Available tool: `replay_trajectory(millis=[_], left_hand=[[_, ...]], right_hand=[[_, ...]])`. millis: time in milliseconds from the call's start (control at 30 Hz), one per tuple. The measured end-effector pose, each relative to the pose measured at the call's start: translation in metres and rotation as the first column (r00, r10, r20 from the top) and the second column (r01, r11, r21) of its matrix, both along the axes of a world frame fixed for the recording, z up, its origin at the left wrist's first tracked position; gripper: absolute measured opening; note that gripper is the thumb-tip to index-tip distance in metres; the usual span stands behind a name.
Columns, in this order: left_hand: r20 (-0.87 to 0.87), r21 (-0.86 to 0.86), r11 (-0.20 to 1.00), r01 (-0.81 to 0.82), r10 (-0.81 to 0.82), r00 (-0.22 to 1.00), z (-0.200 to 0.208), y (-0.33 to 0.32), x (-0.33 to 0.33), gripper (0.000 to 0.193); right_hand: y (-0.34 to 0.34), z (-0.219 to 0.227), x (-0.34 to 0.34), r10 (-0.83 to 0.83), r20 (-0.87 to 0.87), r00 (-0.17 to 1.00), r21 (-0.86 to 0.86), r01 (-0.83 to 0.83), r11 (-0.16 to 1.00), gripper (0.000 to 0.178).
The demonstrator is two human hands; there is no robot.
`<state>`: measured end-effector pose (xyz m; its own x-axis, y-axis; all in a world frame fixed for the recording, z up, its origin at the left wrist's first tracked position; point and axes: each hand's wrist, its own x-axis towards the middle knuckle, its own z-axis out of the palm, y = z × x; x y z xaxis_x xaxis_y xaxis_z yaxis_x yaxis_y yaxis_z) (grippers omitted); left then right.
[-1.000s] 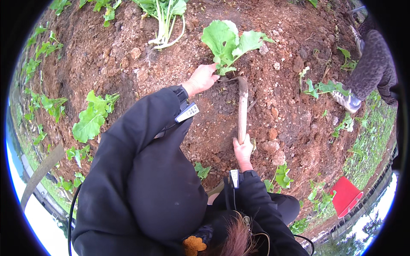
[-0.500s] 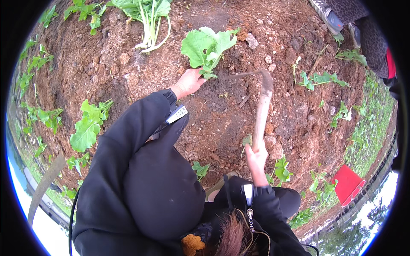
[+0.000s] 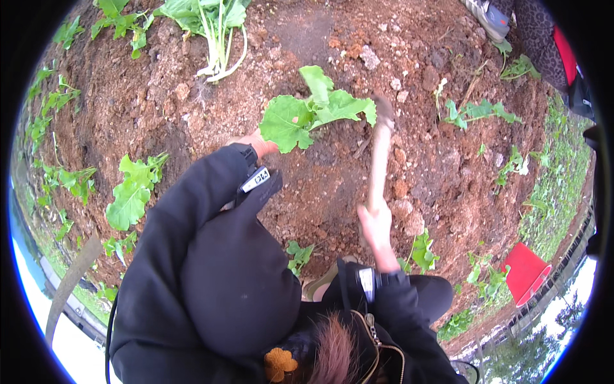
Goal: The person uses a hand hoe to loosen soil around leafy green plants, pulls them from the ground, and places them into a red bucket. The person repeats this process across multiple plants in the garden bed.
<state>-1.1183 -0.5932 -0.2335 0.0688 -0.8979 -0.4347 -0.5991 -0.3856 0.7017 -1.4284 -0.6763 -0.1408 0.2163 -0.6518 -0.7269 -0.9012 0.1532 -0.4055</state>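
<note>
My left hand [image 3: 258, 143] is at a green leafy seedling [image 3: 306, 118], its fingers mostly hidden behind the broad leaves. It appears to grip the seedling low down, just above the brown soil. My right hand [image 3: 376, 225] is wrapped round the pale wooden handle of a short hoe [image 3: 380, 153]. The hoe's head end lies beside the right-hand leaf tip, and the leaves cover its blade. Farther off to the left, a bunch of loose seedlings [image 3: 220, 45] with long pale stems lies on the soil.
Several planted seedlings stand in the soil on the left, including a broad-leaved one [image 3: 131, 192], and on the right, one limp [image 3: 480, 114]. A red bucket [image 3: 526, 274] lies tipped at the right by the grass. Another person's shoe [image 3: 489, 22] and legs are at the far right.
My left hand has drawn back toward me and left, and the seedling's leaves have come nearer and spread over it. The hoe has shifted slightly left, its blade now behind the leaves.
</note>
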Motion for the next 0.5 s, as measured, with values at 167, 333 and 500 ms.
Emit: replay_trajectory(millis=[167, 333, 500], left_hand=[[0.165, -0.227, 0.958, 0.176, -0.14, 0.976, 0.03, -0.006, 0.01, 0.033], [-0.322, -0.18, 0.98, -0.088, 0.026, 0.946, 0.013, 0.003, 0.002, 0.032], [0.448, -0.265, 0.856, 0.444, -0.299, 0.843, 0.006, 0.0, 0.005, 0.026]], right_hand=[[-0.012, 0.0, 0.024, -0.002, 0.069, 0.998, -0.036, 0.005, 0.999, 0.029], [-0.027, 0.006, 0.055, -0.078, 0.267, 0.961, -0.129, 0.116, 0.985, 0.028], [-0.013, -0.037, 0.098, 0.089, 0.38, 0.921, -0.126, -0.044, 0.991, 0.033]])
